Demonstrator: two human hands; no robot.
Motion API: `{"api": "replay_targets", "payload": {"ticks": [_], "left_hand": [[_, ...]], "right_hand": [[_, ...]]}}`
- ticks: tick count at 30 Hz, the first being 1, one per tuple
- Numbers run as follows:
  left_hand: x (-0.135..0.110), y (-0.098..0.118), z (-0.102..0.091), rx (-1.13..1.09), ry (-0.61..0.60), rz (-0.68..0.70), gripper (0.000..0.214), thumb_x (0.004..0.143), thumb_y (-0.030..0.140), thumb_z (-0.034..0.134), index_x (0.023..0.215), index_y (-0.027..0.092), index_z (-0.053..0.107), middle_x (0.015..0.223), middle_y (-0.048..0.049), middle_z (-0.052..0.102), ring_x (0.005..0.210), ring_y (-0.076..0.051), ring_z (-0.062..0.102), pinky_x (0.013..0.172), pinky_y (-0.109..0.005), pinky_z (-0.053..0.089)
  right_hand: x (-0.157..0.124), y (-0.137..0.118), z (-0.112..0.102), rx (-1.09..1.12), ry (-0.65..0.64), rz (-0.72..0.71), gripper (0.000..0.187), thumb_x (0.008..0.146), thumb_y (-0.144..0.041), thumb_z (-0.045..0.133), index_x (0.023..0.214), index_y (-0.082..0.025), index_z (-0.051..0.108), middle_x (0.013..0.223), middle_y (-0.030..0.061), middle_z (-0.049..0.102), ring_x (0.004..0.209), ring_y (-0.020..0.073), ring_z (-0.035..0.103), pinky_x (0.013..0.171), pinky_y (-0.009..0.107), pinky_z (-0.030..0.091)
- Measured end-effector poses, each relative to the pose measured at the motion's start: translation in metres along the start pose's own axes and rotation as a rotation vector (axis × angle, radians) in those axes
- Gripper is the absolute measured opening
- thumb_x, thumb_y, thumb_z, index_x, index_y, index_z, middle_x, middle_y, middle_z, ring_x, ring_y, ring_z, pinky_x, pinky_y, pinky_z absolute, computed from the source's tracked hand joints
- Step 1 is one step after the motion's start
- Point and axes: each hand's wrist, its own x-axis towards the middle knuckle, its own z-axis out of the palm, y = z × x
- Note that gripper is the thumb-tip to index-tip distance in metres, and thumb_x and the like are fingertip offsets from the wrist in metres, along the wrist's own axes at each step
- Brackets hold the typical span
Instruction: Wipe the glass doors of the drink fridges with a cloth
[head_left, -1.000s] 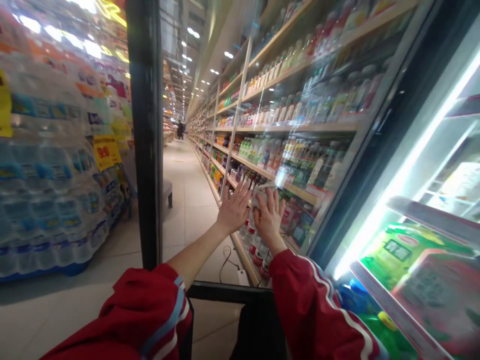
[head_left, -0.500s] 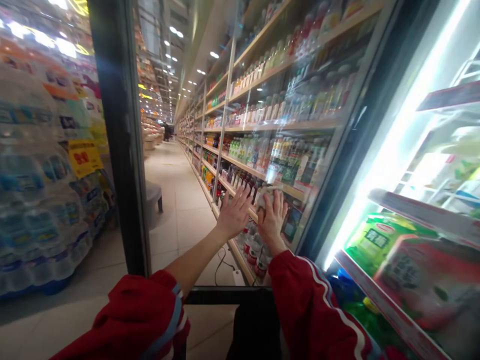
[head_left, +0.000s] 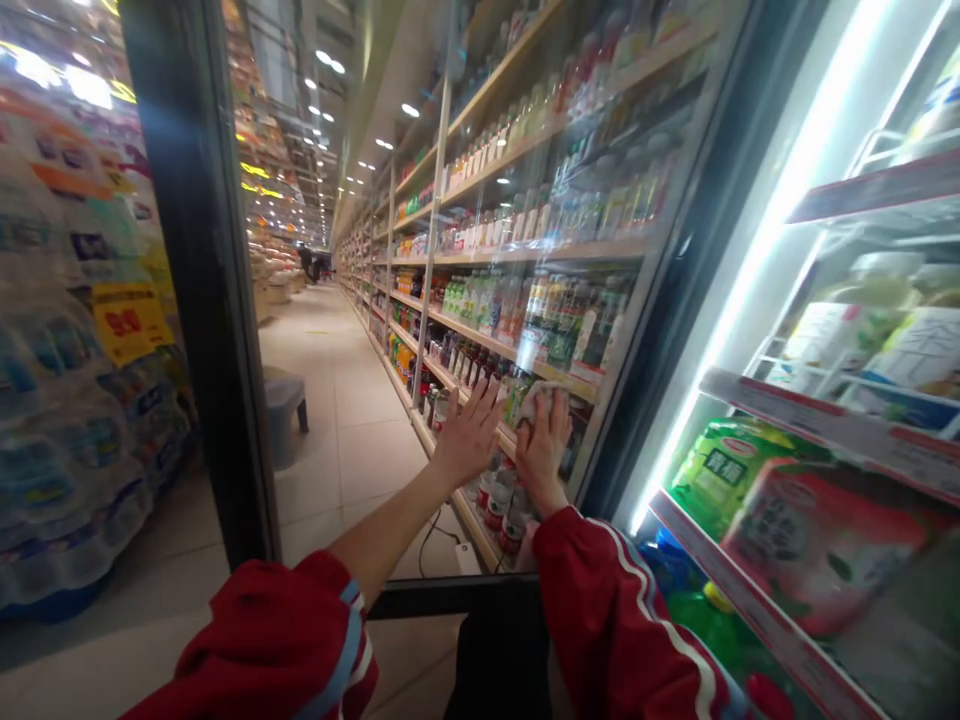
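Observation:
An open glass cooler door [head_left: 360, 330] stands in front of me, framed in black. My left hand [head_left: 469, 435] lies flat on the glass with its fingers spread. Beside it, my right hand [head_left: 541, 445] presses a small white cloth [head_left: 536, 398] against the same pane, fingers over the cloth. Both arms wear red sleeves with stripes. Through the glass I see shelves of bottled drinks [head_left: 540, 310].
The lit cooler interior [head_left: 810, 480] at right holds green and red packaged goods on shelves. Stacked packs of bottled water [head_left: 67, 400] stand at left. A grey stool [head_left: 283, 400] sits in the tiled aisle. A person stands far down the aisle.
My view has swung left, so the door frame and cooler shelves shifted in the picture. Both hands stay on the glass, the right one sliding the cloth slightly upward and to the right.

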Motion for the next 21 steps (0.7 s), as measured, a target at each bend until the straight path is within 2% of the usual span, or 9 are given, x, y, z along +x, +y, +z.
{"api": "replay_targets", "payload": {"ticks": [2,6,11,15,19,21], "left_hand": [[0.001,0.001,0.000,-0.003,0.003,0.010,0.047,0.086,0.027,0.044,0.131,0.014,0.043,0.145,-0.0128,0.037,0.139,-0.026,0.023,0.113,-0.054,0.011],[0.000,0.000,0.001,0.002,-0.007,-0.004,0.048,0.086,0.026,0.043,0.132,0.014,0.043,0.144,-0.0134,0.037,0.139,-0.026,0.022,0.113,-0.054,0.012],[0.010,-0.002,0.002,-0.003,0.006,0.004,0.048,0.086,0.026,0.044,0.132,0.014,0.043,0.143,-0.0143,0.038,0.140,-0.026,0.020,0.113,-0.053,0.011],[0.026,0.000,0.001,-0.001,0.029,0.013,0.048,0.085,0.026,0.045,0.131,0.013,0.044,0.145,-0.0147,0.036,0.140,-0.026,0.020,0.113,-0.054,0.009],[0.033,0.001,-0.001,0.019,0.038,0.025,0.047,0.086,0.026,0.043,0.131,0.013,0.044,0.145,-0.0129,0.035,0.139,-0.026,0.022,0.113,-0.053,0.009],[0.034,-0.002,-0.002,0.019,0.042,0.024,0.047,0.086,0.027,0.043,0.131,0.013,0.044,0.145,-0.0129,0.035,0.139,-0.025,0.022,0.113,-0.053,0.009]], "right_hand": [[-0.004,0.004,-0.002,-0.001,0.009,0.032,0.051,0.087,-0.025,0.037,0.137,-0.018,0.037,0.148,0.0147,0.027,0.139,0.0262,0.019,0.107,0.056,0.024],[-0.003,0.023,-0.010,0.031,0.102,0.213,0.053,0.086,-0.023,0.036,0.138,-0.014,0.035,0.149,0.0168,0.024,0.138,0.0262,0.021,0.108,0.054,0.024],[0.022,0.030,-0.016,0.063,0.169,0.282,0.054,0.084,-0.022,0.035,0.137,-0.011,0.036,0.148,0.0170,0.024,0.137,0.0255,0.023,0.109,0.052,0.024],[0.037,0.014,-0.012,0.049,0.134,0.159,0.052,0.086,-0.023,0.034,0.137,-0.016,0.037,0.149,0.0131,0.026,0.137,0.0239,0.022,0.109,0.051,0.024],[0.032,0.006,-0.007,0.014,0.012,-0.066,0.049,0.085,-0.023,0.036,0.134,-0.016,0.043,0.146,0.0129,0.033,0.139,0.0245,0.018,0.108,0.052,0.024],[0.029,0.012,-0.007,0.009,0.001,-0.077,0.049,0.086,-0.023,0.036,0.133,-0.017,0.043,0.145,0.0128,0.033,0.139,0.0246,0.019,0.108,0.053,0.025]]}}
